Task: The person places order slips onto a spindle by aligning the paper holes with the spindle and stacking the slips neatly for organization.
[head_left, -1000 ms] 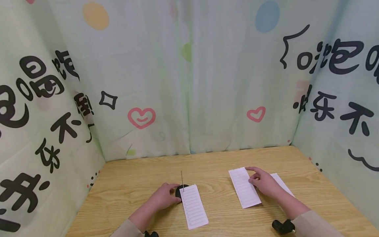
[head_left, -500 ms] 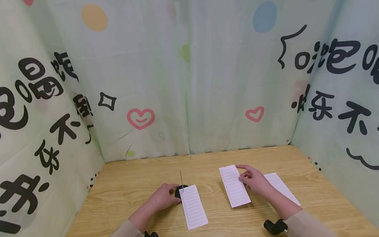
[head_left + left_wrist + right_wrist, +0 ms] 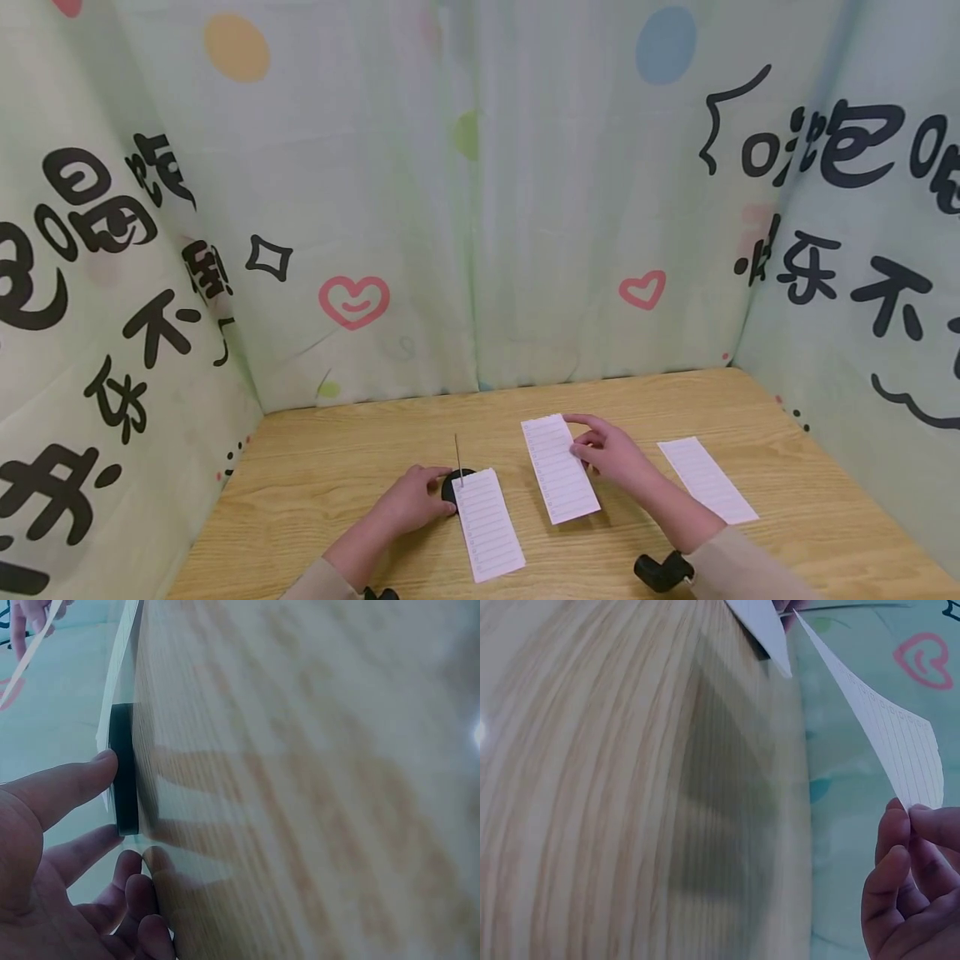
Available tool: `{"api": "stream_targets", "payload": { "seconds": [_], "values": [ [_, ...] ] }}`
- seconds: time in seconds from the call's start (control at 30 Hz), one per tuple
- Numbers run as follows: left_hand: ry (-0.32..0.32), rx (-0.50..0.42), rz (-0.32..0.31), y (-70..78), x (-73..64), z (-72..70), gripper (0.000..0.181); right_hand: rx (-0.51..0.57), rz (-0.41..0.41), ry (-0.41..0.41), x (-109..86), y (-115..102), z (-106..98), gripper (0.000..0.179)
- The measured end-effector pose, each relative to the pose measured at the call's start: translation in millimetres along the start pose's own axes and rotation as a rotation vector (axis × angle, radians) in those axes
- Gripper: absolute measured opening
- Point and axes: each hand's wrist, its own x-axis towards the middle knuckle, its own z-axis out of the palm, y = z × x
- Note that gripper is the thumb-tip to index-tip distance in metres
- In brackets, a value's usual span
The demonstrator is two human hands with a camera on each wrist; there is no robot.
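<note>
My left hand (image 3: 411, 498) grips the round black base (image 3: 448, 493) of a bill spike by its edge, thumb and a finger on either side in the left wrist view. The thin metal needle (image 3: 457, 454) stands upright from it. A lined slip of paper (image 3: 489, 527) is at the needle, covering part of the base and slanting toward the front. My right hand (image 3: 613, 454) pinches the right edge of a second lined slip (image 3: 560, 471), raised above the table. In the right wrist view this held slip (image 3: 889, 724) bows slightly, thumb and fingertip meeting at its edge.
Another lined slip (image 3: 708, 480) lies on the wooden table (image 3: 337, 450), right of the right forearm. Printed curtains (image 3: 480, 208) close off the back and both sides. Black wrist cameras (image 3: 663, 572) sit at the sleeves.
My right hand has carried its slip leftward, closer to the spike, uncovering the slip lying on the right. The left hand has stayed at the base.
</note>
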Motion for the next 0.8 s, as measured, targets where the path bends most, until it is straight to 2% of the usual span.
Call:
{"api": "stream_targets", "payload": {
  "seconds": [0.53,0.8],
  "values": [
    [-0.003,0.004,-0.001,2.7,-2.1,-3.2,0.057,0.066,-0.017,-0.015,6.0,-24.1,32.4,0.048],
    [0.007,-0.052,-0.019,-0.1,-2.4,-1.5,0.058,0.09,-0.025,-0.024,6.4,-32.0,43.7,0.049]
  ]
}}
